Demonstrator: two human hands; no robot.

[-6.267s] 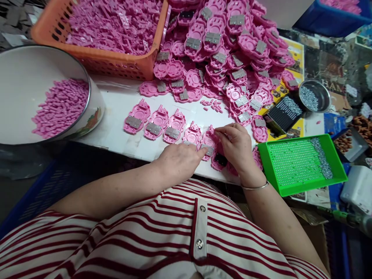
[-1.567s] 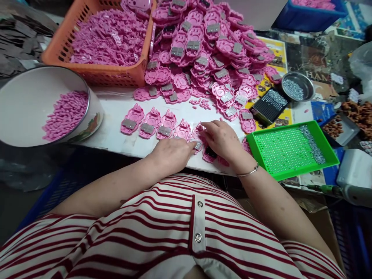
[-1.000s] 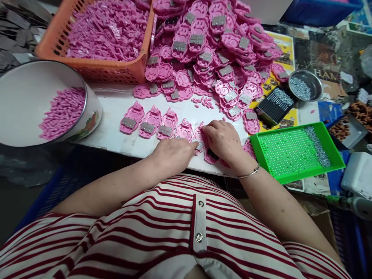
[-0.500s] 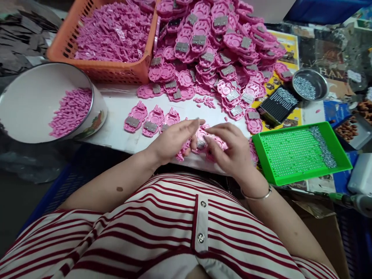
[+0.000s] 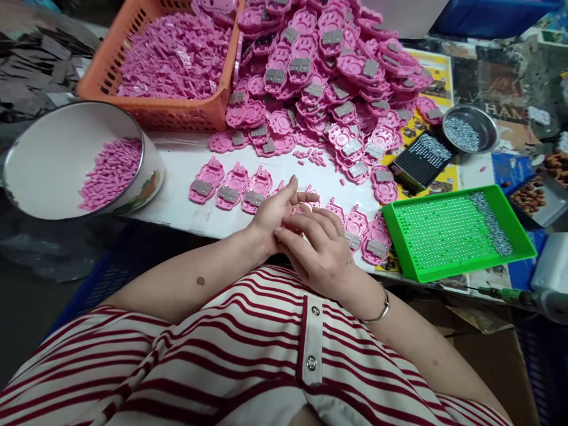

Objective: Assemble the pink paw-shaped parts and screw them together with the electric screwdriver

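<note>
Hands (image 5: 322, 254) newly together beside pink casings (image 5: 260, 183), "HA" legible on brown sheet (image 5: 501, 83).

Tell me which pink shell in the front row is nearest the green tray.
The row's rightmost shell, right beside the tray; the others lie further left.

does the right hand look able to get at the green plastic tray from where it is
Probably yes: only flat-lying pink plastic shells sit between the right hand and the green plastic tray, and nothing tall blocks the way, though its fingers are over the left hand.
</note>
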